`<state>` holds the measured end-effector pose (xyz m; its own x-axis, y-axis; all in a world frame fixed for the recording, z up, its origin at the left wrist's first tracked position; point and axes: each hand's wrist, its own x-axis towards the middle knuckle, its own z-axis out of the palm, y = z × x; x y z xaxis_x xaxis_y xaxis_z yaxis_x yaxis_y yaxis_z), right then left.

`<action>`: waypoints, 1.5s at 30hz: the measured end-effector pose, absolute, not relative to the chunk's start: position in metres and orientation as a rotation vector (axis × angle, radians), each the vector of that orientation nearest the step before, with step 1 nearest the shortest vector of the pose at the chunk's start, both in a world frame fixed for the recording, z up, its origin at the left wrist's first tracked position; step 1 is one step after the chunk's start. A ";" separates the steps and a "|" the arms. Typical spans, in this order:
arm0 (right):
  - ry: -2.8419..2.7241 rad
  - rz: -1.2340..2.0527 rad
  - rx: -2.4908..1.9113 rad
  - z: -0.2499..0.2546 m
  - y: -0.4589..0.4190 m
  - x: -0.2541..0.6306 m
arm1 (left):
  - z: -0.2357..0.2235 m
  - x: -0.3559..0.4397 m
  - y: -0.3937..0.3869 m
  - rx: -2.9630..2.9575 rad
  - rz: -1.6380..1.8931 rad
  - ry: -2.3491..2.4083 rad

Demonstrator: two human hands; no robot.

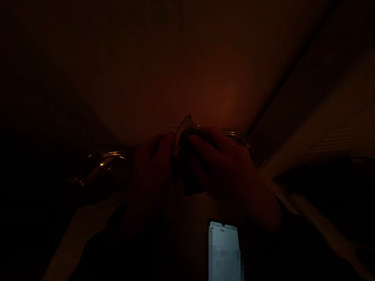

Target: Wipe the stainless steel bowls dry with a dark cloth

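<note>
The picture is very dark, with a dim red glow. My left hand (156, 156) and my right hand (218, 154) are close together in the middle, fingers bent around a small dark thing (184, 134). A thin, pointed edge of it rises between them. Its kind cannot be made out, as fingers and shadow hide most of it. To the left of my left hand is a shiny, rounded thing (108, 162) that catches light. Behind my right hand a round, ringed rim (241, 136) shows in part.
A phone with a lit screen (224, 249) lies below my hands, near the bottom edge. A broad, plain surface (187, 70) fills the upper view. A paler strip (336, 113) with faint lines runs along the right. Both lower corners are nearly black.
</note>
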<state>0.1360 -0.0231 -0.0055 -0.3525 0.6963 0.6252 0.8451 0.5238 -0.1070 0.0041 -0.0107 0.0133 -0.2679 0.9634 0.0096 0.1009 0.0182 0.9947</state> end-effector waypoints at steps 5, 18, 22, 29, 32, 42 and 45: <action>-2.047 -0.192 -1.375 -0.004 -0.011 0.150 | 0.014 0.006 -0.012 1.155 1.275 1.445; -2.063 -0.213 -1.309 -0.006 -0.010 0.148 | 0.015 0.007 -0.011 1.153 1.226 1.508; -2.035 -0.185 -1.361 -0.006 -0.006 0.151 | 0.014 0.008 -0.011 1.193 1.202 1.472; -2.164 -0.223 -1.141 -0.006 -0.020 0.140 | 0.013 0.003 -0.004 1.072 1.210 1.512; -2.118 -0.172 -1.175 -0.005 -0.019 0.142 | 0.012 0.002 -0.004 1.022 1.189 1.417; -2.315 -0.036 -1.079 -0.007 -0.023 0.136 | 0.011 -0.011 0.001 1.112 1.226 1.369; -2.312 -0.017 -1.103 -0.005 -0.024 0.136 | 0.008 -0.014 0.003 1.213 1.219 1.463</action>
